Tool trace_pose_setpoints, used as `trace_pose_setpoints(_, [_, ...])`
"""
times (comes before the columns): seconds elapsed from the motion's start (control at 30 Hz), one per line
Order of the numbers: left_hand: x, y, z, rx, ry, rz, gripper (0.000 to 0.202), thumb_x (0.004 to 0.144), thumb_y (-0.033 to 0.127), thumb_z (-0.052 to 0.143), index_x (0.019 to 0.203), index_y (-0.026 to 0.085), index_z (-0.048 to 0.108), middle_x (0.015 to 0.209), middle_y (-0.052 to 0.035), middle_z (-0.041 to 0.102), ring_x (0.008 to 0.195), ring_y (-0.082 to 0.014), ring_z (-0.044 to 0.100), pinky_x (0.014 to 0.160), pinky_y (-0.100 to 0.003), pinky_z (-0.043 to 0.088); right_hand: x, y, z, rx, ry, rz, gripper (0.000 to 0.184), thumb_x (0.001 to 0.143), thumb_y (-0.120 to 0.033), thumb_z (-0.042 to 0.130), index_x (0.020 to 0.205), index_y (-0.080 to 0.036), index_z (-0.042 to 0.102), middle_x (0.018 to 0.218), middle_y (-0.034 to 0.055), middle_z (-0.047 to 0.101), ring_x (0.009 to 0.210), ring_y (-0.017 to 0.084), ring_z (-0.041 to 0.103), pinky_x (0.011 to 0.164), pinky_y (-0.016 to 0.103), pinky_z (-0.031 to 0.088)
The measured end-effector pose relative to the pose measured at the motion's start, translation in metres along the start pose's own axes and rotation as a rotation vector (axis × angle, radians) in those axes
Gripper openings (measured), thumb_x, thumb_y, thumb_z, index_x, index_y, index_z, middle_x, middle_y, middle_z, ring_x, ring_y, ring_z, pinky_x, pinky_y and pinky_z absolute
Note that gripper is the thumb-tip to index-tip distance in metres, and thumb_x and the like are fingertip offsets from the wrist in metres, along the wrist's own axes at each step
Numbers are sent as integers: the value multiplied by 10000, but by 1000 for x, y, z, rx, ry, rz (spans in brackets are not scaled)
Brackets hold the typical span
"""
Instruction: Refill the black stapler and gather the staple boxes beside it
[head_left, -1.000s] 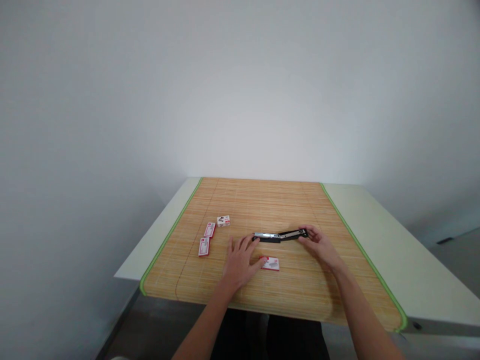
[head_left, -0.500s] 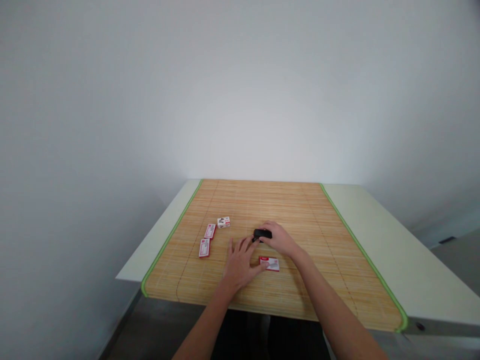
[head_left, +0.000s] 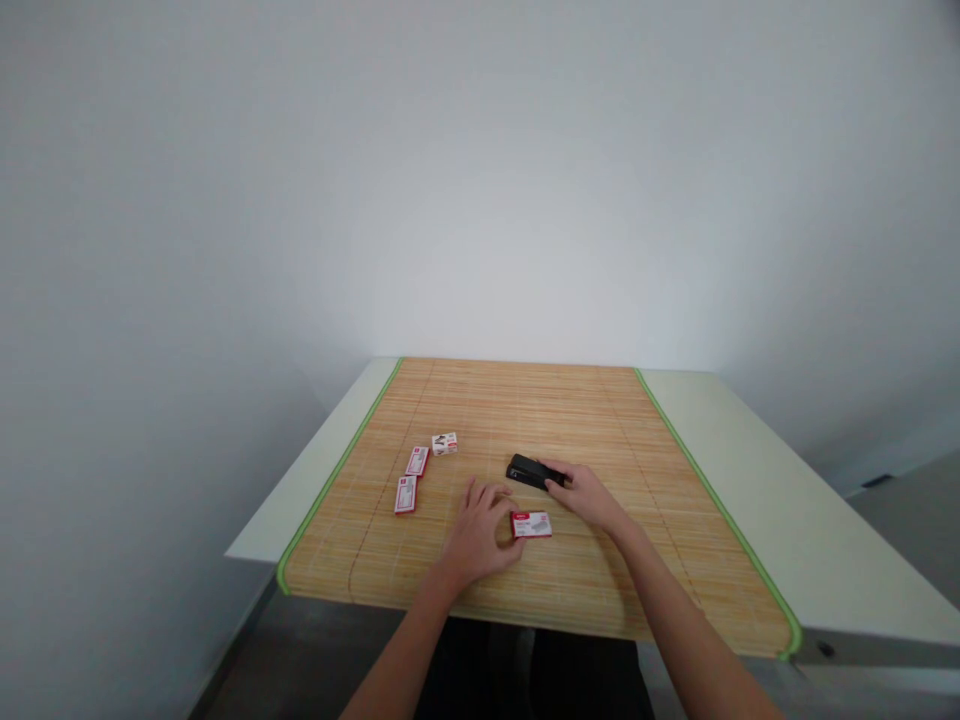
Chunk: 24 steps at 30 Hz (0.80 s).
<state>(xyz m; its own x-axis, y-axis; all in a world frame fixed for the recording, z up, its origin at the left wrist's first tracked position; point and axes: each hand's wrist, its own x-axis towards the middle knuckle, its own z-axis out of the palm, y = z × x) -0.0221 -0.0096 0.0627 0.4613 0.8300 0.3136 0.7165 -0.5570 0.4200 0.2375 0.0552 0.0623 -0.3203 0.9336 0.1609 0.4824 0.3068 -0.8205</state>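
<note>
A black stapler (head_left: 530, 471) lies on the bamboo mat, its front end pointing left. Its right end is between the thumb and fingers of my right hand (head_left: 585, 492). Nearer to me, a small red-and-white staple box (head_left: 532, 524) lies flat, with a grey picture on its label. My left hand (head_left: 478, 532) curves around the left end of this box, thumb on the near side and forefinger by the far corner. Those fingers are apart, and I cannot tell whether they press on the box.
Two red-and-white boxes (head_left: 406, 494) lie end to end on the left of the mat. Beside them sits a small white box (head_left: 445, 443) with dark pictures. The bamboo mat (head_left: 555, 400) has green edging and covers the middle of a white table (head_left: 757, 470) against a wall.
My right hand has slid back to the stapler's right end, and more of the stapler shows. My left hand has drawn away from the stapler to the left end of the staple box.
</note>
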Motion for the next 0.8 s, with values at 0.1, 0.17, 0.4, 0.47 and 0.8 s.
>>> trace_pose_setpoints(0.1, [1, -1, 2, 2, 33, -50, 292, 765, 346, 760, 1019, 276, 636, 1252, -60, 620, 1255, -301, 520, 1258, -544, 211, -16, 1, 2, -10, 81, 31, 474, 875, -299, 629, 1346, -269, 680, 1327, 48, 716, 1206, 298, 684, 1070, 516, 529])
trace_pose_setpoints(0.17, [1, -3, 6, 21, 64, -87, 283, 750, 340, 764, 979, 268, 613, 1223, -64, 620, 1232, -307, 523, 1243, -550, 236, -31, 0, 6, -20, 158, 69, 461, 869, -309, 640, 1326, -282, 687, 1300, 53, 729, 1156, 304, 705, 1018, 501, 566])
trace_pose_setpoints(0.4, [3, -6, 17, 76, 126, -168, 362, 732, 431, 807, 981, 256, 611, 1232, -87, 586, 1222, -335, 502, 1198, -557, 294, -76, -15, 38, -59, 393, 205, 215, 831, -405, 715, 994, -265, 705, 913, 64, 764, 797, 273, 723, 743, 419, 613])
trace_pose_setpoints(0.47, [3, -8, 17, 49, 120, -176, 415, 721, 489, 824, 991, 248, 622, 1257, -94, 580, 1238, -342, 492, 1175, -559, 316, -83, -18, 46, -1, 401, 227, 336, 820, -419, 742, 1112, -263, 685, 931, 63, 747, 803, 262, 711, 735, 404, 610])
trace_pose_setpoints(0.8, [2, -24, 0, -248, -5, -59, 777, 741, 218, 770, 1452, 355, 490, 1453, -20, 571, 1352, -275, 482, 1206, -479, 310, -106, -10, 44, 123, 199, 189, 601, 825, -324, 722, 1401, -232, 575, 982, 43, 660, 766, 200, 632, 673, 333, 546])
